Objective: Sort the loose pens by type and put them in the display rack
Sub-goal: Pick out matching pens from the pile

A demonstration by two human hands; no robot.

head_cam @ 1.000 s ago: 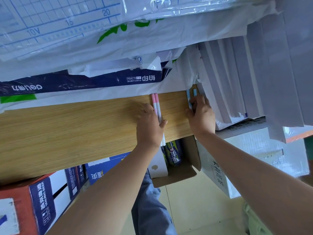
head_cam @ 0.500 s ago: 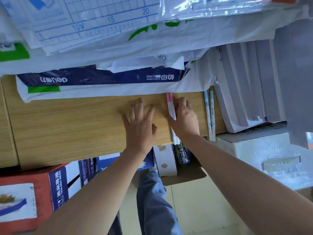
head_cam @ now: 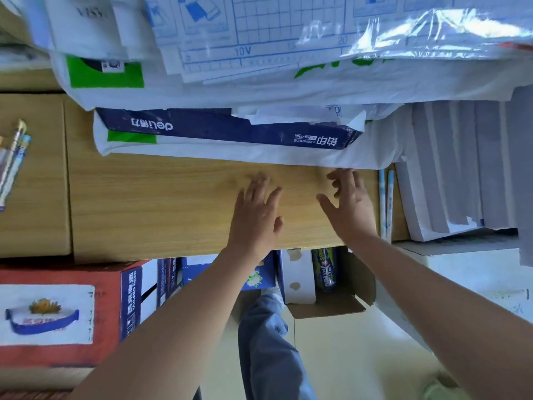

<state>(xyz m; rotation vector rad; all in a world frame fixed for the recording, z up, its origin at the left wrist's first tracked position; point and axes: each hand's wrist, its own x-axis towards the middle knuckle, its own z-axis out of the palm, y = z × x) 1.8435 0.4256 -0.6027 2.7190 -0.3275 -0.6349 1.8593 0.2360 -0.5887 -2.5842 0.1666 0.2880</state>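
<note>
On wood desktop point(head_cam: 161, 203), L hand point(head_cam: 255, 215) & R hand point(head_cam: 349, 209) lie flat, fingers spread, holding nothing. Two blue pens point(head_cam: 386, 203) lie just R of R hand, against paper stack point(head_cam: 450, 174). Paper packs point(head_cam: 219, 128) crowd back edge; wood stretches L toward other pens point(head_cam: 13, 163).

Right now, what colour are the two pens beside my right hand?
The two pens are light blue and white; head view.

Matt wood-grain shelf point(head_cam: 173, 203), glossy plastic wrap point(head_cam: 418, 33), prob. cardboard boxes point(head_cam: 57, 313).

Open wooden shelf point(head_cam: 144, 203) leftward; paper packs point(head_cam: 219, 131) crowd its back, 2 blue pens point(head_cam: 386, 203) right.
</note>
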